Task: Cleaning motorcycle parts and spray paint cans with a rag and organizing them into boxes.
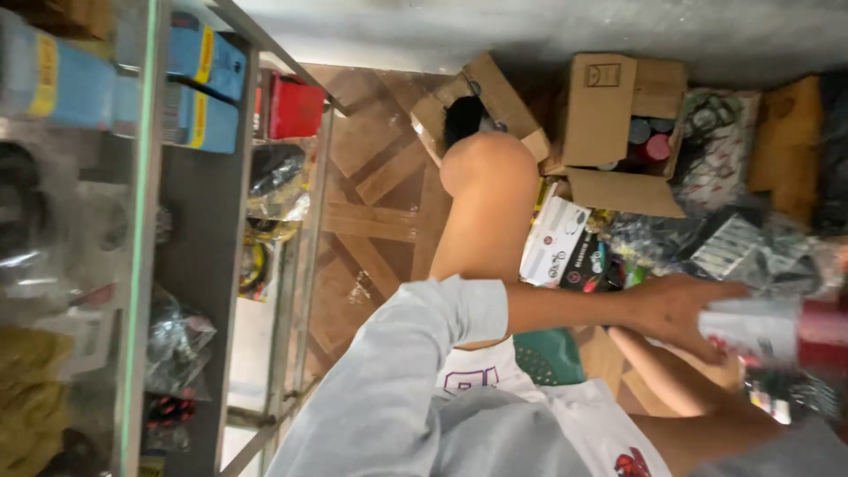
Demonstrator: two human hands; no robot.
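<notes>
The view is tilted sideways. My left hand, on a bare forearm coming out of a grey sleeve, grips one end of a blurred white and red box at the right. My right hand sits just below that box and is mostly hidden by it, so its grip is unclear. A bare knee rises in the middle. Beneath the hands lies a heap of packaged goods in plastic wrap.
Two open cardboard boxes stand on the wooden floor past the knee, one holding round cans. A white packet lies beside them. A metal and glass shelf on the left holds blue boxes, a red box and bagged items.
</notes>
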